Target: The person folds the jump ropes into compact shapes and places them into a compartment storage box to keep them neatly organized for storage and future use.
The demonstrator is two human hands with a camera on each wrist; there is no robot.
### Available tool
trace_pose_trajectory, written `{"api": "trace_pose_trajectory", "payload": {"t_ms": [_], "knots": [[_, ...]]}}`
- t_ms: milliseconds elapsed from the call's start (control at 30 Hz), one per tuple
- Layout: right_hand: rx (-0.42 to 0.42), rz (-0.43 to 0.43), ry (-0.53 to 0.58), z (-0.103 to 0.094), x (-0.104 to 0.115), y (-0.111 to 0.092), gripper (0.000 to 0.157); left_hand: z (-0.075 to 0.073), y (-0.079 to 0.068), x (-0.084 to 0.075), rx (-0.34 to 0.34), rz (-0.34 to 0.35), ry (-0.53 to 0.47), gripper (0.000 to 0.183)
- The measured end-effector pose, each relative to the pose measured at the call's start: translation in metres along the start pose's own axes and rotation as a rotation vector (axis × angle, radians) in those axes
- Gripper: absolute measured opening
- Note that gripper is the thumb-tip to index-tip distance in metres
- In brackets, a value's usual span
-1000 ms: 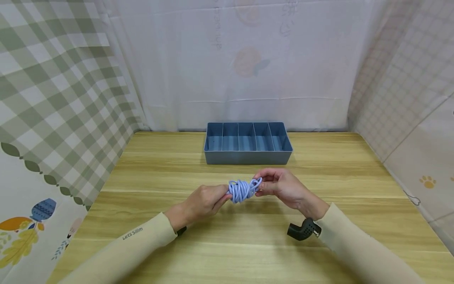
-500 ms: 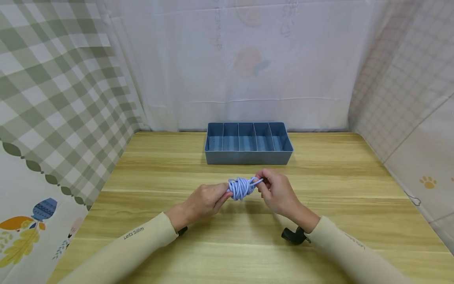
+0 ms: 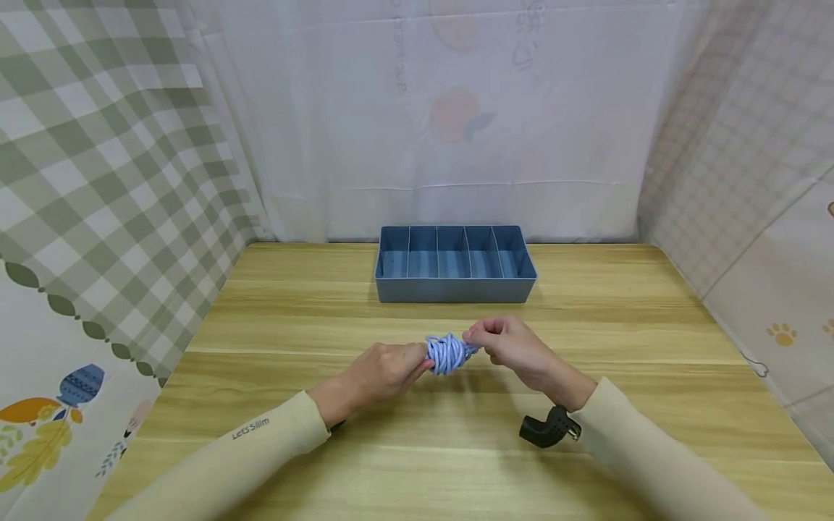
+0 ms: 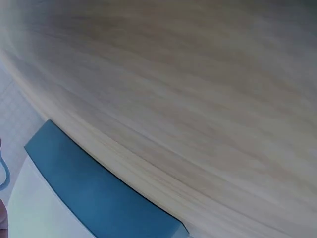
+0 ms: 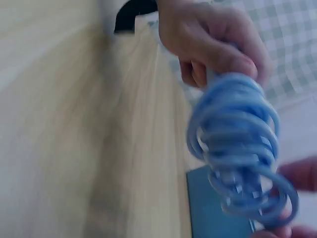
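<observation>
A light blue cord (image 3: pixel 446 354), wound into a short coiled bundle, is held above the table in the middle of the head view. My left hand (image 3: pixel 386 367) grips the bundle's left end, with the thumb along it. At the other end my right hand (image 3: pixel 521 351) pinches the cord between thumb and fingers. Close up in the right wrist view, the coils of the cord (image 5: pixel 237 134) lie between the left hand (image 5: pixel 213 37) and the right fingertips (image 5: pixel 302 173). Only a small cord loop (image 4: pixel 4 173) shows at the left wrist view's edge.
Behind the hands stands a blue-grey box (image 3: pixel 456 291) divided into several compartments, near the table's back edge. The wooden table (image 3: pixel 313 297) is bounded by a white cloth (image 3: pixel 313 145) behind, a checked cloth (image 3: pixel 130 181) at left and another hanging at right.
The right hand has shifted its fingers at the bundle's right end. A strand pulled out half a second ago now lies close to the coil. The bundle sits slightly lower and further right.
</observation>
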State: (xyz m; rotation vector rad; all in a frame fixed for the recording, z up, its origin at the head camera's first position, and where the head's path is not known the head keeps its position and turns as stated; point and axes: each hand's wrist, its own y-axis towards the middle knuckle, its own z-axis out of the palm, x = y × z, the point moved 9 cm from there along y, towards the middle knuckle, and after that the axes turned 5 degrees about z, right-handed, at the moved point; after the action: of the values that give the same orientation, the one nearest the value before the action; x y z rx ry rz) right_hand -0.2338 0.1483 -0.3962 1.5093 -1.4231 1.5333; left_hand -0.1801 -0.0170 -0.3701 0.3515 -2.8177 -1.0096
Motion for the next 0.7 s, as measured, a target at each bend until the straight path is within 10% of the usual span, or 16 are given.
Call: {"api": "trace_pose_trajectory", "payload": {"t_ms": [167,367,500,700], "knots": [[-0.250,-0.170,-0.094,-0.008,0.012,-0.003,0.012,0.007,0.000,0.018,0.082,-0.269,-0.112,0.019],[-0.510,-0.641,-0.370,0.007,0.045,-0.028,0.011,0.006,-0.004,0.040,-0.016,-0.626,-0.249,0.015],[-0.569,-0.861,-0.501,0.027,0.052,-0.042,0.017,0.004,-0.011,0.050,-0.164,-0.786,-0.342,0.022],[-0.538,-0.971,-0.565,0.045,0.051,-0.045,0.017,0.011,-0.025,0.058,-0.275,-1.013,-0.513,0.032]]}}
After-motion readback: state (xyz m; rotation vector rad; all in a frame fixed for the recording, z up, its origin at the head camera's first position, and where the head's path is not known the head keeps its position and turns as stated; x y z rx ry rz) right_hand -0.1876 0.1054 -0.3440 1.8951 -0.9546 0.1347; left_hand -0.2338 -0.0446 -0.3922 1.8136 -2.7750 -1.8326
